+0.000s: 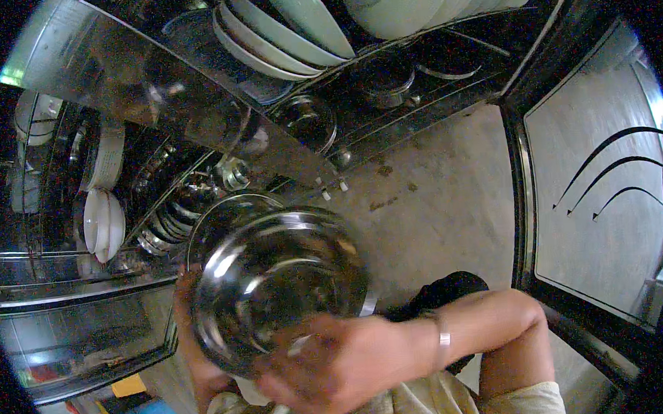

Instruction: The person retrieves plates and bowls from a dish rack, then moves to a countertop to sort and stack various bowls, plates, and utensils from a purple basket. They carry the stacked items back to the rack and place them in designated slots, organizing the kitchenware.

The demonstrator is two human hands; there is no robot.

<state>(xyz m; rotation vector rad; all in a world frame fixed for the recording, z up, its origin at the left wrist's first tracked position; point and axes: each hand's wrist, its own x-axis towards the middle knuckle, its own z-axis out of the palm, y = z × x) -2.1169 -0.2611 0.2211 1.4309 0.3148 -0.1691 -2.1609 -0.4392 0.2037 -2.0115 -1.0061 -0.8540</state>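
Note:
A round, shiny steel bowl or lid (278, 267) is held up in front of my body, blurred by motion. A second metal rim (234, 200) shows behind its far left edge, so two pieces may be stacked. My right hand (318, 361) grips the near side of the steel piece, with a band around the wrist. At its left edge my left hand (184, 295) holds the rim, its fingers partly hidden behind the metal.
White bowls (276, 39) and pale plates (433, 1) stand in a rack above. Steel dishes (165, 228) and two white bowls (105, 223) sit in the left cabinet. A glass cabinet door (205, 101) juts out over the stained floor (444, 188). A framed panel (598, 190) is at right.

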